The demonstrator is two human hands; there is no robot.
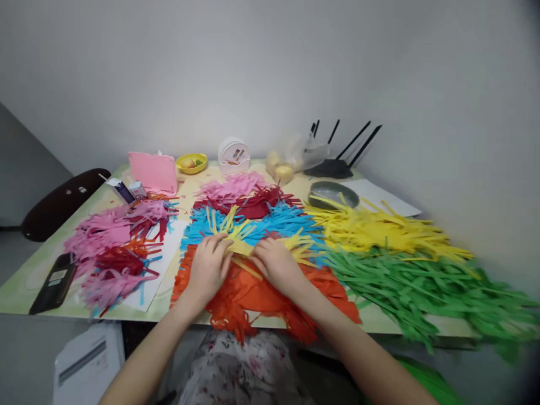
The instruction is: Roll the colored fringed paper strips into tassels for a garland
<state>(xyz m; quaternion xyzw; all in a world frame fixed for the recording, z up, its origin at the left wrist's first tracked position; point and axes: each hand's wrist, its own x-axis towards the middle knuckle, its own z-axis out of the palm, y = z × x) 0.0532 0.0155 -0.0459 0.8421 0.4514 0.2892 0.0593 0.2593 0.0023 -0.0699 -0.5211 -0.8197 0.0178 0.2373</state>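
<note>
Both hands are over the middle of the table on a fringed yellow strip [241, 246] that looks like paper or felt. My left hand [211, 263] pinches its left end, and my right hand [276, 263] grips its right end, with fringe sticking out past the fingers. Beneath the strip lie fringed layers: orange [253, 289] nearest me, then blue [291, 219], dark red [257, 203] and pink [232, 185] farther back. The fingertips are partly hidden by the strip and by blur.
Yellow fringe [379, 233] and green fringe [422, 281] are heaped at right. At left lie a pink and red fringe pile [112, 247] and a phone [54, 284]. Behind stand a pink tablet case [154, 173], a yellow dish [192, 163], a grey-green bowl [333, 195] and a black router [331, 167].
</note>
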